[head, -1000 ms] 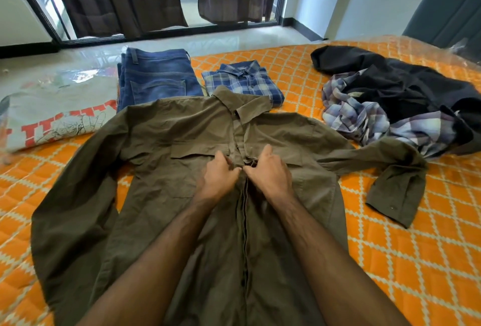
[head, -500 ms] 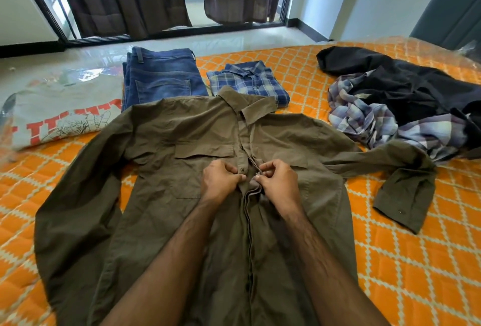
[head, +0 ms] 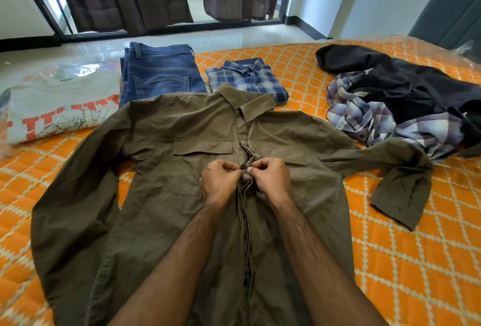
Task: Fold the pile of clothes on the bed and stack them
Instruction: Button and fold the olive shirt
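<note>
An olive button-up shirt (head: 182, 195), spread face up across the near middle of the orange quilted bed (head: 416, 260), is pinched at its chest placket by the curled fingers of the left hand (head: 218, 182) and the right hand (head: 270, 178), folded jeans (head: 158, 73) lying near the far edge.

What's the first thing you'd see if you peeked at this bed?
A big olive shirt spread flat across the orange bed, with the left hand and right hand pinching its button strip at the chest. Behind it lie folded jeans; a messy dark pile sits far right.
</note>
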